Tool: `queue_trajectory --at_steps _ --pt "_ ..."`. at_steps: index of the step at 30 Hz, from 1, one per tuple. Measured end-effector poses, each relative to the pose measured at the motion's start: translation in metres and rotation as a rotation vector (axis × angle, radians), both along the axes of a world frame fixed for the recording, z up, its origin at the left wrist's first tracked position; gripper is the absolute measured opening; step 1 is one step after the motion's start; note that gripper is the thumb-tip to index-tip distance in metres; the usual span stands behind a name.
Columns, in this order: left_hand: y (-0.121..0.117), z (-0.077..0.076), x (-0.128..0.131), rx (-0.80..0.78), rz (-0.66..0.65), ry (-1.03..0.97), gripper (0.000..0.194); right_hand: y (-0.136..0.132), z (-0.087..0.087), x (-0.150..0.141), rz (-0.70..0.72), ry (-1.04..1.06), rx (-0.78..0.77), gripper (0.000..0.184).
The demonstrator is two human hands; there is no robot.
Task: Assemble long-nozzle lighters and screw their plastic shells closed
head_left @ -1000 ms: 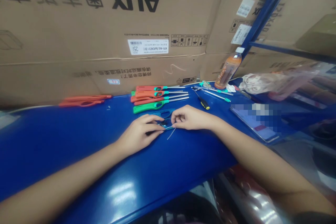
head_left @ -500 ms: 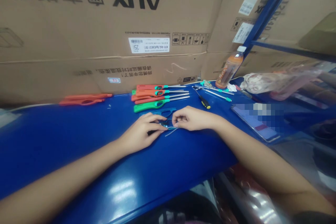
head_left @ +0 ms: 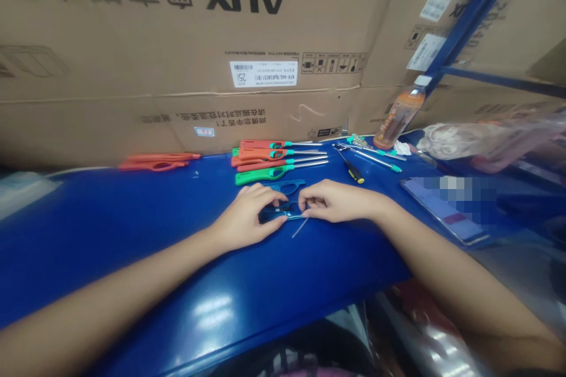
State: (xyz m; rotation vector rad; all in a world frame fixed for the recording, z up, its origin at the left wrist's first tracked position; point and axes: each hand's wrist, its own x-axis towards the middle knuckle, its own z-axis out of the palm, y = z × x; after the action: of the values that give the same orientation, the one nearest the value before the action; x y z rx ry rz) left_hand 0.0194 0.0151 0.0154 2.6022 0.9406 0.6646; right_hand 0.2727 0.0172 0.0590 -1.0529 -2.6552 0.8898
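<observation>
Under my hands lies an opened blue lighter casing [head_left: 290, 212] with small dark and metallic parts inside; my fingers cover some of it. My left hand [head_left: 247, 218] curves around its left end, thumb on the near edge and fingertips along the far side. At the right end, my right hand [head_left: 336, 201] has thumb and index finger pinched on a thin wire or tube. A thin pale strip [head_left: 299, 228] slants out toward me beneath those fingertips. Just beyond is another blue casing piece [head_left: 289, 185] with a trigger-guard loop.
Behind the casing, several red, orange and green lighters [head_left: 260, 174] are stacked. Red casing pieces [head_left: 159, 162] lie left. A screwdriver [head_left: 354, 171], metal lighter rods [head_left: 375, 158], a drink bottle [head_left: 400, 115] and a phone [head_left: 442, 209] are right. Cardboard boxes [head_left: 177, 70] wall the back.
My left thumb and fingers have spread wider apart, exposing more of the casing's inside. The thin pale strip now slants more steeply. The whole view has shifted slightly.
</observation>
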Motion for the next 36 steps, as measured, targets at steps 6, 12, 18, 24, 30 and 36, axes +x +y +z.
queue_trajectory --at_steps 6,12,18,24,30,36 --pt "-0.001 -0.002 -0.001 0.024 -0.008 0.016 0.027 -0.001 -0.002 -0.002 0.014 -0.004 0.076 0.008" --pt "0.002 -0.003 0.001 -0.006 -0.018 -0.029 0.022 0.001 -0.009 -0.003 0.041 0.018 0.14 0.009" --pt "0.007 -0.006 0.0 -0.034 -0.011 -0.107 0.02 0.002 -0.011 -0.006 0.033 0.015 0.172 0.008" --pt "0.009 -0.009 -0.002 -0.047 -0.001 -0.097 0.022 0.002 -0.013 -0.008 0.049 0.026 0.214 0.013" --pt "0.01 -0.01 -0.001 -0.057 0.047 -0.061 0.022 0.0 -0.013 -0.011 0.044 0.03 0.215 0.014" --pt "0.009 -0.003 0.0 -0.054 0.051 -0.006 0.021 0.001 -0.013 -0.01 0.052 0.039 0.22 0.016"
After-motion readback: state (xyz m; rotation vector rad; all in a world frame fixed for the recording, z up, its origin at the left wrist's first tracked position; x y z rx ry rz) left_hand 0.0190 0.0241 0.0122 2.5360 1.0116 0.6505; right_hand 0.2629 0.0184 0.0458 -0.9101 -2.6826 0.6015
